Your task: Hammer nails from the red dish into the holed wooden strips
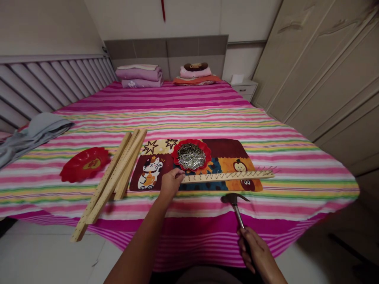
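My right hand (253, 250) is closed around the handle of a claw hammer (238, 211), its head held low over the near part of the bed. A long wooden strip (217, 176) lies crosswise on a patterned mat (148, 173), with a row of nails standing and leaning along it. At the strip's left end my left hand (172, 182) has its fingers pinched together; whatever is between the fingertips is too small to make out. Just behind the strip, a red scalloped dish (175, 156) holds a heap of loose nails (192, 156).
Several wooden strips with rows of holes (109, 179) lie stacked to the left, overhanging the bed's near edge. Beside them is another red dish (84, 163). Grey clothing (38, 130) lies at far left. Folded bedding (140, 75) sits by the headboard, and wardrobe doors (314, 67) stand on the right.
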Motion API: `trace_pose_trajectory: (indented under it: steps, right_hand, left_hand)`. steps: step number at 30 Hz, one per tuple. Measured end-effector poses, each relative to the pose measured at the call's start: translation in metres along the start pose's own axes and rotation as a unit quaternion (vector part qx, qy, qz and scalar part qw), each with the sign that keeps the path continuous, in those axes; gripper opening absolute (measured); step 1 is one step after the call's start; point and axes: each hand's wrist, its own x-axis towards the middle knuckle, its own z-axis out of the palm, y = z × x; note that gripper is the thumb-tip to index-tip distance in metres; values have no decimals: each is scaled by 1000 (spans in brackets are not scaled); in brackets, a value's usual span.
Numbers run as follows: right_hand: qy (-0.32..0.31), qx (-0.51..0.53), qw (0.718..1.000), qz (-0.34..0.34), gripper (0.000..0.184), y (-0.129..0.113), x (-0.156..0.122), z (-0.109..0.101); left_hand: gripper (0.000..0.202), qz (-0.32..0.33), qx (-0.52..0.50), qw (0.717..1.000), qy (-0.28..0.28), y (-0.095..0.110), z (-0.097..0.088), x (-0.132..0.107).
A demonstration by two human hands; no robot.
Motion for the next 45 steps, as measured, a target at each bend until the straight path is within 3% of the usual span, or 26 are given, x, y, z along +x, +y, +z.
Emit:
trace_pose_trajectory:
  steps: [7,12,16,19,23,27,31,34,36,40,45]
  right_hand:
    - [2,-5,1000,-2,48,2,1,0]
    - [-3,-7,1000,-5,48,1,0,0]
    - [0,-4,1000,3,48,1,-1,0]
    - [1,0,1000,6,47,2,-1,0]
    - [-5,-1,1000,13,45,0,-2,-1]
    - [-5,3,1000,24,46,-3,-3,0]
    - [6,5,1000,15,45,-9,-6,4]
    - [14,10,1000,4,42,-14,-10,7]
    - [18,15,1000,8,41,-15,-10,7]
    - [2,14,1000,28,44,-9,-5,3]
    - [1,2,1000,8,45,-4,-2,1]
  left_hand:
    - [9,4,20,1000,-4,1,1,0]
    - [18,-26,-7,1000,0,1,-9,5]
    - [17,10,124,991,48,13,-16,23]
    - [19,36,272,961,30,27,-12,39]
    - [25,1,406,914,1,45,4,51]
    - [22,-43,424,905,-3,52,14,55]
    - [12,-72,347,935,-7,44,9,60]
    - [10,-64,177,982,-20,31,0,60]
    - [9,-62,32,997,-25,25,-6,57]
    - [19,-76,-180,981,-1,23,-20,45]
    - [28,-107,-252,962,12,24,-39,23]
